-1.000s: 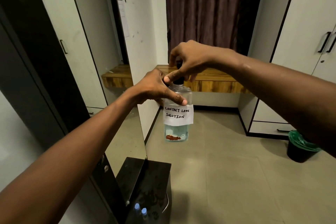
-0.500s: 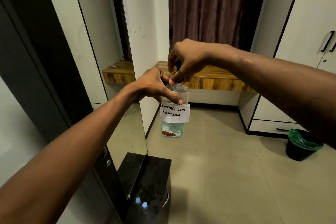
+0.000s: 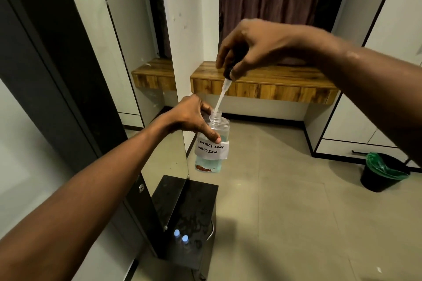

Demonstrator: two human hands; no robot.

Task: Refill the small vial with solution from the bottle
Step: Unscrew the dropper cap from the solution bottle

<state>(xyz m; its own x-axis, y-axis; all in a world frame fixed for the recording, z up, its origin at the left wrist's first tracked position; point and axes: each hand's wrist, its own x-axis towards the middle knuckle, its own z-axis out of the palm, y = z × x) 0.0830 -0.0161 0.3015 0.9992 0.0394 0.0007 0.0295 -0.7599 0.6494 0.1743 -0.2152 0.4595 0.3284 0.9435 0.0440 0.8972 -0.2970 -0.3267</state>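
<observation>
My left hand (image 3: pixel 190 116) grips the shoulder of a clear bottle (image 3: pixel 211 151) with bluish liquid and a white label reading "contact lens solution", held upright in mid-air. My right hand (image 3: pixel 253 47) pinches the black cap of a dropper (image 3: pixel 220 96) above it. The clear dropper tube slants down, its tip just inside the bottle's open neck (image 3: pixel 215 116). A small vial with a pale cap (image 3: pixel 185 239) stands on the black stand below, beside its mirror reflection.
A black stand (image 3: pixel 198 207) sits against a tall mirror (image 3: pixel 157 159) on the left. A wooden shelf (image 3: pixel 262 86) runs along the far wall under a curtain. White cabinets (image 3: pixel 365 121) and a black bin with a green liner (image 3: pixel 383 171) are at right.
My right hand has lifted the dropper cap up out of the bottle, drawing the tube almost clear of the neck. The bottle has sunk slightly lower in view.
</observation>
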